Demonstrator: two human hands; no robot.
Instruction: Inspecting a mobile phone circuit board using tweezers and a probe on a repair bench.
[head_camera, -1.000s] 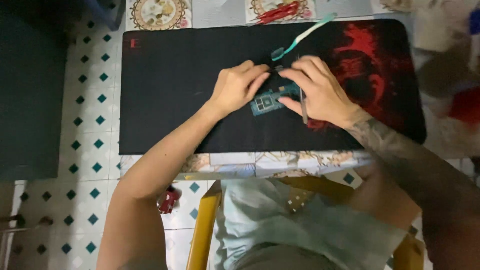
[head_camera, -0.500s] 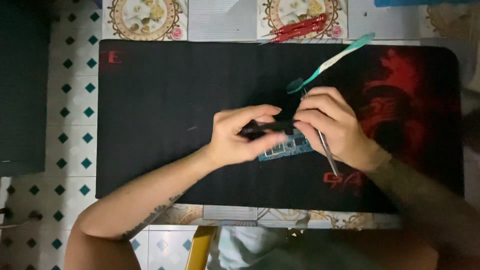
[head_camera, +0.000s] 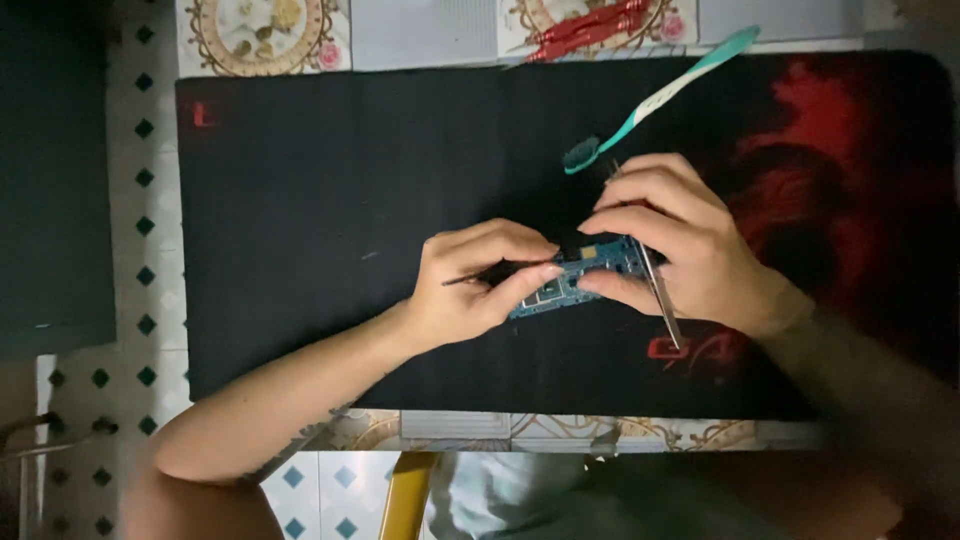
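A black mat with a red design on its right part covers most of the patterned tile table. On the mat, above the hands, lies a teal toothbrush, its head just beside the right hand's knuckles and its handle running up and to the right, over the mat's far edge. A red item lies on the tiles beyond the mat's far edge; what it is cannot be told. A dark surface fills the left side, well apart from the work. Nothing lies between the two hands except the board, a small blue circuit board near the middle of the mat, tilted slightly, held at both ends. The left hand comes in from the lower left with the forearm angled across the mat's near edge; its fingers are curled shut around a thin dark tool, the thumb tip touching the board's left end. The right hand reaches in from the lower right, fingers bent and closed on the board's right end, pinching it between fingertips and thumb; metal tweezers are tucked in the same hand and point down toward the near edge.
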